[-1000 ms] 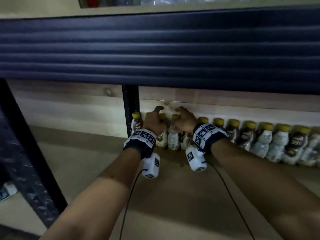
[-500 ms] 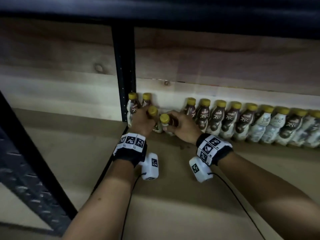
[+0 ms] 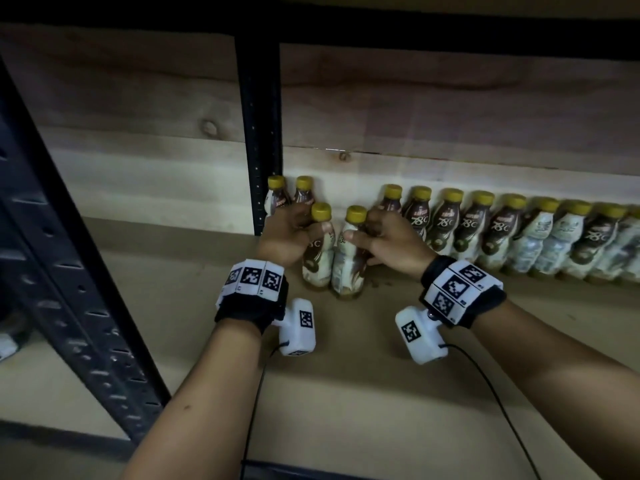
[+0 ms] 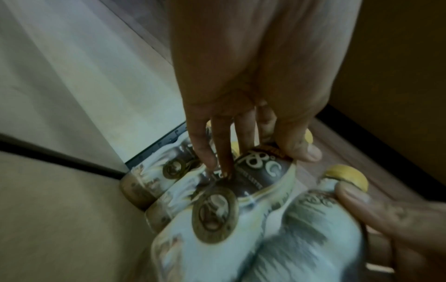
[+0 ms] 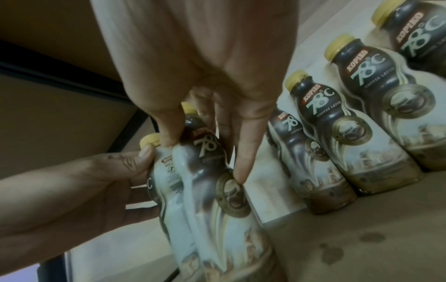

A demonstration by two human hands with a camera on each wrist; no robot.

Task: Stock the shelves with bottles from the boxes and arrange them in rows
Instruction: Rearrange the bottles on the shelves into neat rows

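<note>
Bottles stand on the shelf (image 3: 346,393): two by the black post (image 3: 258,133), a back row (image 3: 485,230) of at least eight on the right. Two more stand touching in front; left hand (image 3: 284,237) fingers curl around the left bottle (image 3: 320,251), right hand (image 3: 391,244) fingers around the right bottle (image 3: 348,261).

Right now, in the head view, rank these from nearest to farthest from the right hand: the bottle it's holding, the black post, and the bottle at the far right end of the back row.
1. The held bottle, gripped by the right hand.
2. The black post, back and to the left.
3. The far-right end bottle, at the picture's right edge.
</note>
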